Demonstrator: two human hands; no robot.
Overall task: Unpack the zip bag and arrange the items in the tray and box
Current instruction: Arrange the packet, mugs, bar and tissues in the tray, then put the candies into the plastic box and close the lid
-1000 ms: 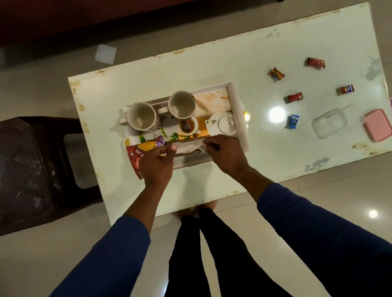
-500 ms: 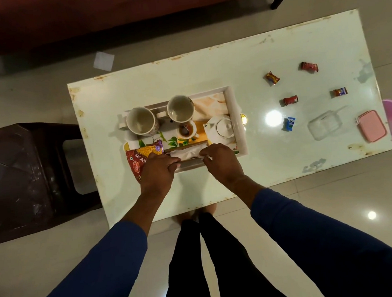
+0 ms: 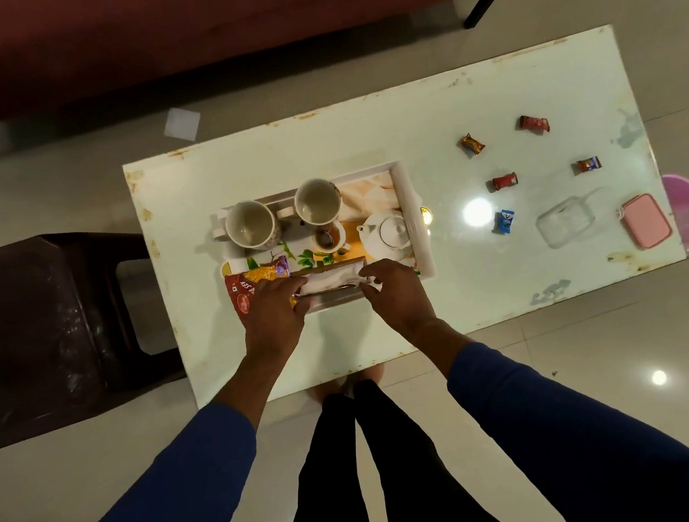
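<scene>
Looking down from the head view, a white tray (image 3: 410,199) is seen on the pale counter (image 3: 367,137), holding two cups (image 3: 250,224), a small cup with a dark residue (image 3: 327,237), a white teapot (image 3: 389,231) and a red snack packet (image 3: 251,285) at its near left corner. At the tray's near edge a flat, pale packet (image 3: 328,280), seemingly tissues or napkins in a soft wrapper, is held at both ends: the left hand (image 3: 274,306) is pinched on its left end, over the snack packet, and the right hand (image 3: 395,287) is pinched on its right end. Both grips are therefore clenched on the packet, which lies across the tray's front rim and appears to be in the course of being set down. The packet is judged light, soft and easily creased, so it is best taken by its short ends, as now, and laid flat, not squeezed in the middle. Well apart to the right, wrapped candies (image 3: 504,181) lie scattered on the counter, near a clear box (image 3: 564,221) and a pink lid (image 3: 646,221); these are judged light and slippery, to be pinched singly. The zip bag itself cannot be identified with certainty.
</scene>
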